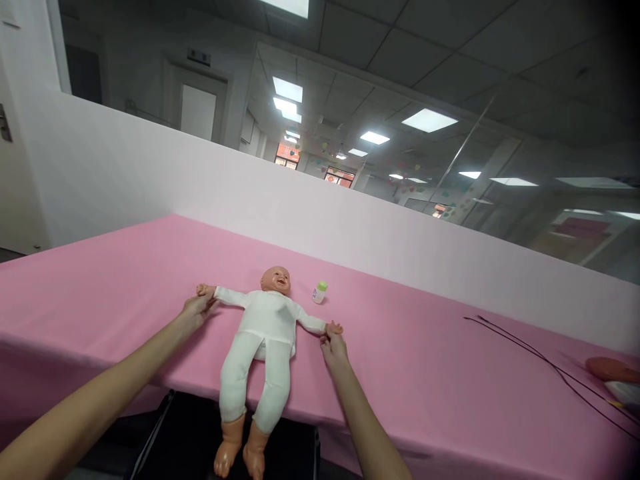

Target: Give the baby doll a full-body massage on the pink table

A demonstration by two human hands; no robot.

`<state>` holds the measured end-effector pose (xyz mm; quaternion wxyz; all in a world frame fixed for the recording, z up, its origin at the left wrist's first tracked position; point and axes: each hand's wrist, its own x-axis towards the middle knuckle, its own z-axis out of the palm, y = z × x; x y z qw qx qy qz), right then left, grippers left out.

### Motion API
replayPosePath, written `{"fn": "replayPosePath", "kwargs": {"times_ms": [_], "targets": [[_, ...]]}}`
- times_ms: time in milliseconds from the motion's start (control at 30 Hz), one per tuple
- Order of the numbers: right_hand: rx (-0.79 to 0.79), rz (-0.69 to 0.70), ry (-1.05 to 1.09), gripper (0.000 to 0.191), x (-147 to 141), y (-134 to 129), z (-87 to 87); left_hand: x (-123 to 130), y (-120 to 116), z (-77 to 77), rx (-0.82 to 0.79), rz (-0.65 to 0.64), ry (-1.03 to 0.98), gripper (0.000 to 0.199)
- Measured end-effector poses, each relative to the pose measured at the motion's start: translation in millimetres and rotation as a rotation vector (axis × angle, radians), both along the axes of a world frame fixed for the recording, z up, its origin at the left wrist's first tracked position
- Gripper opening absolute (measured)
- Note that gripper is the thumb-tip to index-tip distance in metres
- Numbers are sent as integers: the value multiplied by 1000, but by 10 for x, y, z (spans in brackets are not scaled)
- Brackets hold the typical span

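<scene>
Doll (265, 320) lies face up on the pink surface (425, 347), legs hanging over the near edge. My left hand (196, 310) pinches its one wrist, my right hand (333, 343) the other; arms spread. Bottle (320, 291) by its head, untouched.

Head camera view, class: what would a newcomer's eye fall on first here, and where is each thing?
First, the plastic baby doll in a white suit, lying face up in the middle of the pink-covered table with its legs hanging over the near edge. The person's left hand and right hand each hold one of its outstretched arms by the wrist. A small white bottle with a green cap stands just beyond the doll's head.
</scene>
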<state>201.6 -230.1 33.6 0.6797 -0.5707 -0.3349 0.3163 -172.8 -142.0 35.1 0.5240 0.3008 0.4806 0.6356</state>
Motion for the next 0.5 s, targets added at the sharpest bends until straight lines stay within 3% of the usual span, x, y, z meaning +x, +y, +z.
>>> {"fn": "replayPosePath", "kwargs": {"times_ms": [167,233,367,433,500], "targets": [[73,63,-94,44,-129,-77,123,104,-99,90,139,-116,104,33],[145,220,-349,39,-292,-140,194,239,-187,137,309,-205,255,31],[180,526,-950,24,-598,-306,206,446,-415,118,657,-448,775,18],[172,572,-1090,26,-661,-346,189,479,-496,85,705,-521,908,20],[175,546,-1065,26,-640,-319,189,463,-503,68,685,-498,910,22]]}}
